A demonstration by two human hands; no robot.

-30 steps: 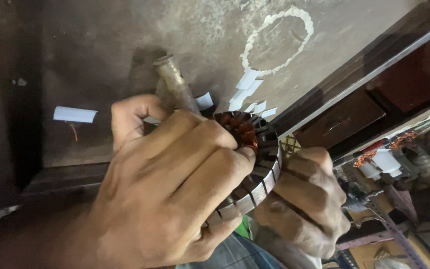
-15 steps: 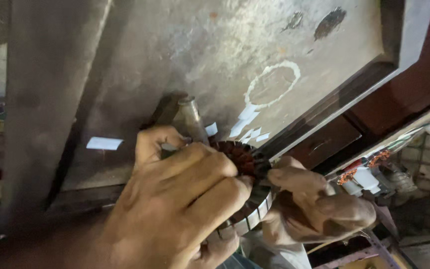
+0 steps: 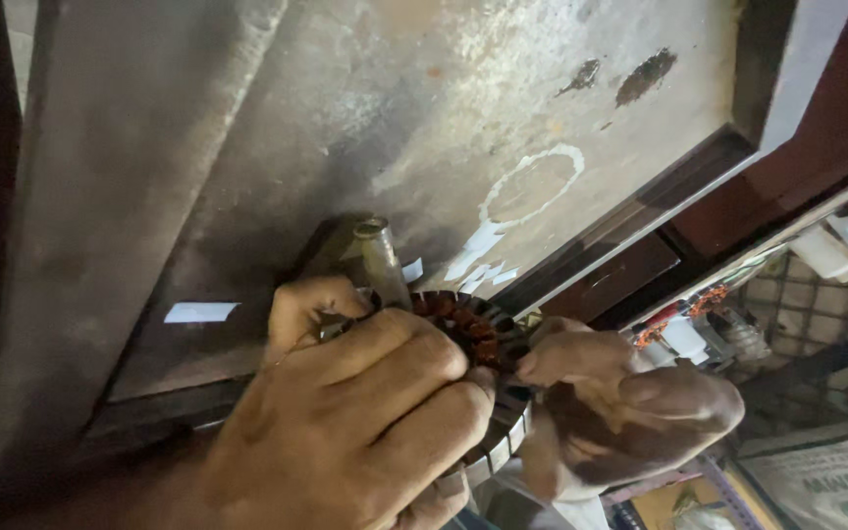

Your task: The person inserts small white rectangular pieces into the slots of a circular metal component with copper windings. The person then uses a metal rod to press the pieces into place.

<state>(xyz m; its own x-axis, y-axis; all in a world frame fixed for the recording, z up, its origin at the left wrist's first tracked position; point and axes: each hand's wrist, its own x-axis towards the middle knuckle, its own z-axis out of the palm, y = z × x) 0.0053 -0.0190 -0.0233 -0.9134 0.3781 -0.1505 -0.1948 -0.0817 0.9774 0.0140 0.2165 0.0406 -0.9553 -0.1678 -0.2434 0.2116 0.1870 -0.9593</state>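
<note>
Copper-wound stator ring (image 3: 478, 363) held over worn metal bench (image 3: 365, 128) | left hand (image 3: 355, 432) clamped around its rim | right hand (image 3: 620, 412) pinched together at the winding slots | some slots wound, rest hidden | metal rod (image 3: 382, 257) upright behind

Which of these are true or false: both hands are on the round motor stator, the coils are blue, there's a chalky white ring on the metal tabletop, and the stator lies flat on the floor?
1. Both hands are on the stator: true. The left hand grips the stator and the right hand pinches its rim.
2. The coils are blue: false. They are copper-red.
3. A white ring marks the metal tabletop: true, the white ring.
4. The stator lies on the floor: false. It is held up in the hands.
</note>
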